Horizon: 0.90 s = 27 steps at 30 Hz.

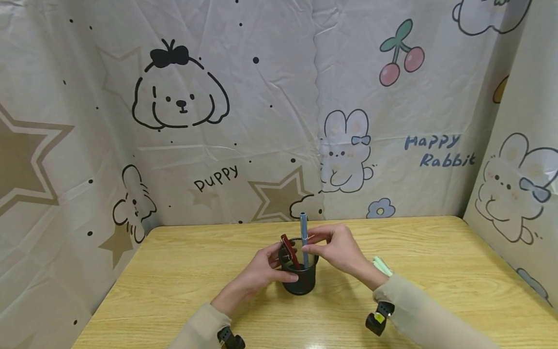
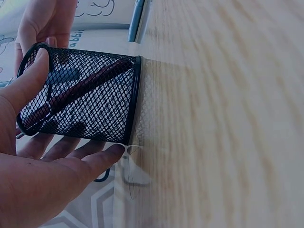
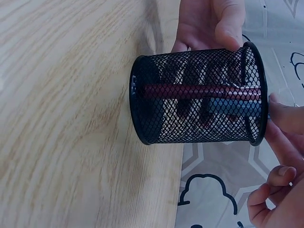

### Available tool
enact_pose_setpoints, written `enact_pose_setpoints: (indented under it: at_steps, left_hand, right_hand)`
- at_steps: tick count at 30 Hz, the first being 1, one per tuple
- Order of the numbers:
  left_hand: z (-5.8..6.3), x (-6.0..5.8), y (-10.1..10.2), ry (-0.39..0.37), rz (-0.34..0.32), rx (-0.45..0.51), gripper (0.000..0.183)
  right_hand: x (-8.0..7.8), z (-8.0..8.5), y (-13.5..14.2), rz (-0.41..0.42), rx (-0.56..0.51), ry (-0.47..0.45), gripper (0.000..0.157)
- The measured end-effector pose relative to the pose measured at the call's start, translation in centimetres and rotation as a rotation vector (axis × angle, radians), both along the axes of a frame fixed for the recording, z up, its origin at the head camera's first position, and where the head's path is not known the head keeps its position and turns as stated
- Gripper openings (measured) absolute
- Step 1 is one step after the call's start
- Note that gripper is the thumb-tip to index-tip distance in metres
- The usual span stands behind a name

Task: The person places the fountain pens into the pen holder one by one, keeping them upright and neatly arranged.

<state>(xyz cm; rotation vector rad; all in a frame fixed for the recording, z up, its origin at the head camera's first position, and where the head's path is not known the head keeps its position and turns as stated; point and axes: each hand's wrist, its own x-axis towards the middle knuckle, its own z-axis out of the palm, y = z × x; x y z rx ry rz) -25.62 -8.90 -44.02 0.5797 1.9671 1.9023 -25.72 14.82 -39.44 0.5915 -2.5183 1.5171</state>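
Note:
A black mesh pen holder [image 1: 300,285] stands upright on the table, and my left hand [image 1: 263,266] grips it from the left. In the left wrist view the left thumb [image 2: 31,78] lies at the holder's rim, with the other fingers around the far side. A dark red pen [image 1: 288,248] leans inside. Over the opening, my right hand [image 1: 342,248] pinches a blue pen [image 1: 303,225] between thumb and fingers. The blue pen is nearly vertical; through the mesh in the right wrist view, its lower end [image 3: 221,107] shows partway down, above the holder's bottom.
Light green pens [image 1: 382,265] lie on the wooden table [image 1: 196,261] to the right, partly hidden by the right forearm. A patterned cloth [image 1: 270,121] hangs behind the table and along both sides. Each wrist wears a small black camera [image 1: 376,324].

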Motion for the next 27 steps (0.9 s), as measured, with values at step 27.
enact_pose_setpoints:
  at_steps: [27]
  left_hand:
    - [-0.1,0.0,0.0,0.005,0.026,-0.019,0.072]
  right_hand:
    - [0.3,0.8,1.6,-0.056,0.04,0.045,0.018]
